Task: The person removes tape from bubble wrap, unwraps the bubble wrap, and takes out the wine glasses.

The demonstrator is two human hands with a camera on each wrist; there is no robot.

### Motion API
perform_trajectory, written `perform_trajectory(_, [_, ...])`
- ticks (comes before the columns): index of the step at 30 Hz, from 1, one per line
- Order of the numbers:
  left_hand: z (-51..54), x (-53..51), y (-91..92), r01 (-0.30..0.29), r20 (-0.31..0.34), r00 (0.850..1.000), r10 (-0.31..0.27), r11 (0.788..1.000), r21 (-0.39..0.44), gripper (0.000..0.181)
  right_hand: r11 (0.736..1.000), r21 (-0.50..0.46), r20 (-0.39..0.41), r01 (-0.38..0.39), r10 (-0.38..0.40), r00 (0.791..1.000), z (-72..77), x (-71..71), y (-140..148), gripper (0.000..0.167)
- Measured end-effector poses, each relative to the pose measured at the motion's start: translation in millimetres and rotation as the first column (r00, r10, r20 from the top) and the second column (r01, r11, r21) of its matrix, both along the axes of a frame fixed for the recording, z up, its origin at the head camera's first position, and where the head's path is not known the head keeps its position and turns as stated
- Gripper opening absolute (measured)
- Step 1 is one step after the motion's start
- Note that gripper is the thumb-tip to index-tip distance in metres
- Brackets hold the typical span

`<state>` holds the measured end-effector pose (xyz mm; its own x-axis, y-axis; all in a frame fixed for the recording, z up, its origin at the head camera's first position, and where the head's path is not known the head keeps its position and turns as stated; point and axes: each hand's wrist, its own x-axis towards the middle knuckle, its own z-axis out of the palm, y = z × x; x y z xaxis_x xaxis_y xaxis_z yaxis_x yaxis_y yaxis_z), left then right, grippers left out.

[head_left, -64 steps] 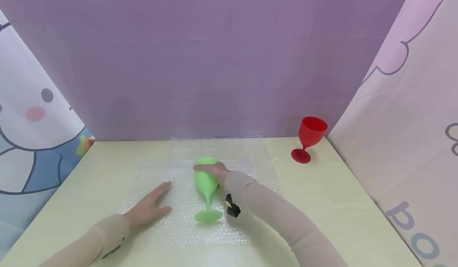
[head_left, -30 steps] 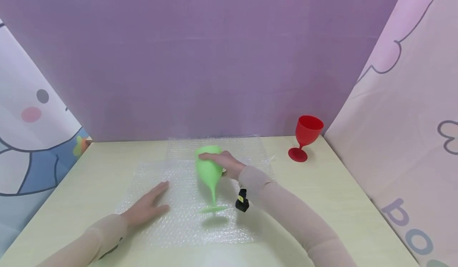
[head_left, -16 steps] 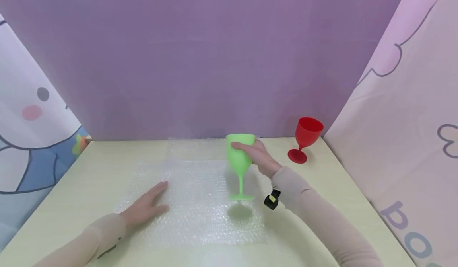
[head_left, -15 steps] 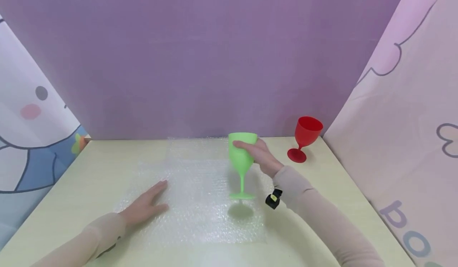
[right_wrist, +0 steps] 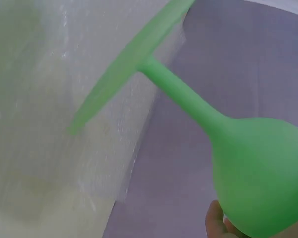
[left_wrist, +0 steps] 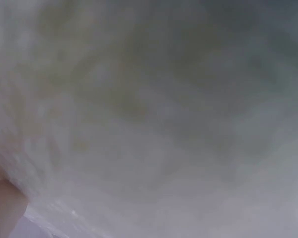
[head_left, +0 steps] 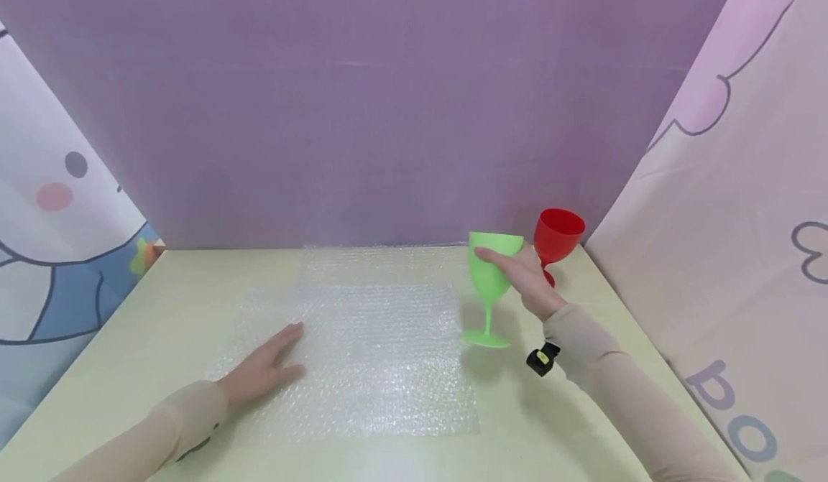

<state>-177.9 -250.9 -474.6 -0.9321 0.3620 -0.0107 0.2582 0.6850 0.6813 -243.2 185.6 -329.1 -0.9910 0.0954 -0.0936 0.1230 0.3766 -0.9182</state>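
Observation:
A light green goblet (head_left: 489,281) is held nearly upright by my right hand (head_left: 527,281), whose fingers and thumb wrap its bowl. Its foot hangs above the table, over a shadow. The right wrist view shows the green goblet (right_wrist: 258,173) large, with a fingertip (right_wrist: 215,218) curled at the bowl. My left hand (head_left: 260,371) rests with fingers spread on the left part of a clear bubble wrap sheet (head_left: 382,374). In the left wrist view the bubble wrap (left_wrist: 154,148) is blurred, with a bit of finger (left_wrist: 5,208) at the lower left corner.
Behind my right hand, at the back right of the pale table (head_left: 187,288), stands a red goblet (head_left: 558,234), its stem and foot partly hidden. A purple backdrop (head_left: 388,108) rises at the table's far edge. Printed cloth panels flank both sides.
My right hand has lifted the green goblet off the bubble wrap, tipped it upright and carried it right, in front of the red goblet. The left hand has stayed in place.

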Motion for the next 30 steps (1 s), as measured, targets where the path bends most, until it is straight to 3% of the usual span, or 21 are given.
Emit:
perform_trajectory(7, [-2.9,-1.2,0.4,0.003,0.026,1.0,-0.003,1.0,0.01,0.077,0.991,0.013,-0.109,0.134,-0.132,0.985,-0.2,0.5,18.7,0.081])
perform_trajectory(14, [-6.0,-2.4,-0.2,-0.005,0.017,1.0,0.005,1.0,-0.007,0.077,0.972,-0.018,-0.206,0.235,-0.234,0.95,-6.7,1.9,29.9,0.084])
perform_trajectory(30, [-9.6,-4.1,-4.3,0.002,-0.031,1.0,-0.002,1.0,-0.008,0.077,0.923,-0.041,-0.304,0.382,-0.375,0.876,-33.0,4.6,50.3,0.091])
